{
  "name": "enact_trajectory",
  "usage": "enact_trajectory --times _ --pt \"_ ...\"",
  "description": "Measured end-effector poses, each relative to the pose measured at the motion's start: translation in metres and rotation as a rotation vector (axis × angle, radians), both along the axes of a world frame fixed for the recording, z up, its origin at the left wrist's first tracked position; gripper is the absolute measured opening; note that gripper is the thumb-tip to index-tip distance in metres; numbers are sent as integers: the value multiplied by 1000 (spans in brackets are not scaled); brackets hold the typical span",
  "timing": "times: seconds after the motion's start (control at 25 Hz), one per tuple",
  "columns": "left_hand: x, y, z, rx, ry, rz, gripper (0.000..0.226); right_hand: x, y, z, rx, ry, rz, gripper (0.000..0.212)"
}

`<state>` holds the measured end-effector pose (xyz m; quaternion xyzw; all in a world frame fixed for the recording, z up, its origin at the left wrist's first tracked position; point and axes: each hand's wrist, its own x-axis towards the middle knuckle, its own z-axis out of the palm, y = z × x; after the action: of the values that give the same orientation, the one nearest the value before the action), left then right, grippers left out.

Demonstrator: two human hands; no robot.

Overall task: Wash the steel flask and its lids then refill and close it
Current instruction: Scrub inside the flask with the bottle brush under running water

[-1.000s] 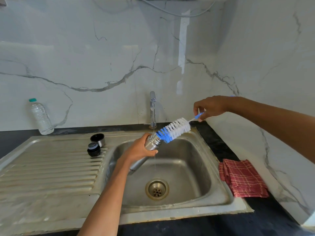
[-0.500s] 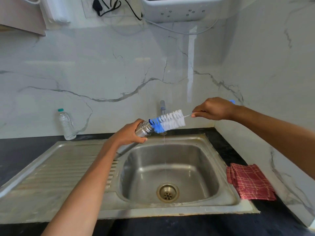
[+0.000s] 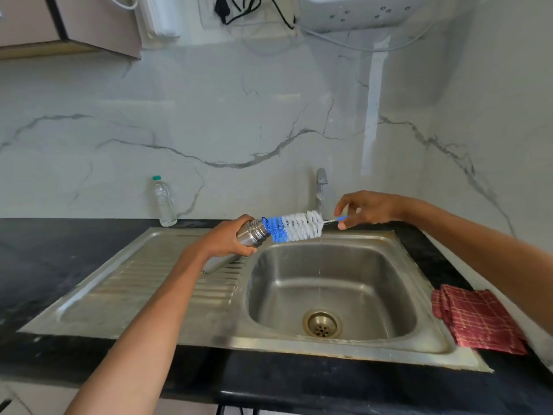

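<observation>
My left hand grips the steel flask near its neck and holds it tilted above the sink's back left corner, mouth facing right. A bottle brush with blue and white bristles lies nearly level, its blue tip at the flask's mouth. My right hand pinches the thin blue handle end of the brush between thumb and loosely spread fingers. The lower part of the flask is hidden behind my left hand. The lids are out of sight.
A thin stream of water runs from the tap into the steel sink. The ribbed drainboard lies left. A plastic water bottle stands at the back wall. A red checked cloth lies on the black counter at right.
The flask and brush rose from over the basin to a higher spot near the tap, and the brush levelled out. My right hand's fingers have loosened around the handle. My view tilted upward.
</observation>
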<state>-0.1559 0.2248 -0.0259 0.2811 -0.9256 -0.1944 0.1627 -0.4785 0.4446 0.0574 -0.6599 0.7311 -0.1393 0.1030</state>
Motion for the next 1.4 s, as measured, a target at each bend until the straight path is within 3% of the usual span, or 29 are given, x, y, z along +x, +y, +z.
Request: enact_trajectory --times 0.12,0.2,0.36,0.48,0.64,0.84,0.92,1.0,1.08,1.2,1.24,1.32,1.4 --pt "18 -2 -9 18 32 34 70 3 -12 -35 -642 769 228 23" --pt "27 -1 -15 27 38 40 71 7 -12 -43 -736 923 341 33" --pt "35 4 -22 -11 -24 12 77 12 -14 -24 -348 583 262 53" --pt "34 7 -24 -45 -47 -4 81 18 -18 -10 -95 169 245 37" --pt "32 11 -23 -97 -63 -23 78 15 -14 1 169 -162 95 31" --pt "28 14 -20 -103 -88 -19 83 12 -7 11 434 -349 -61 43" --pt "26 14 -19 -96 -96 -17 83 15 -4 12 444 -330 -54 43" --pt "27 11 -18 -82 -107 -14 83 21 -2 8 379 -217 -46 35" --pt "31 7 -19 -77 -116 -8 83 27 0 0 176 55 6 30" --pt "39 4 -22 -56 -89 12 83 25 -2 -21 -554 822 271 19" --pt "40 5 -23 -53 -79 13 82 21 -3 -27 -733 975 364 19" --pt "43 8 -25 -60 -68 13 79 16 -7 -31 -799 1051 501 25" --pt "45 9 -25 -82 -66 14 79 13 -10 -32 -630 969 470 45"
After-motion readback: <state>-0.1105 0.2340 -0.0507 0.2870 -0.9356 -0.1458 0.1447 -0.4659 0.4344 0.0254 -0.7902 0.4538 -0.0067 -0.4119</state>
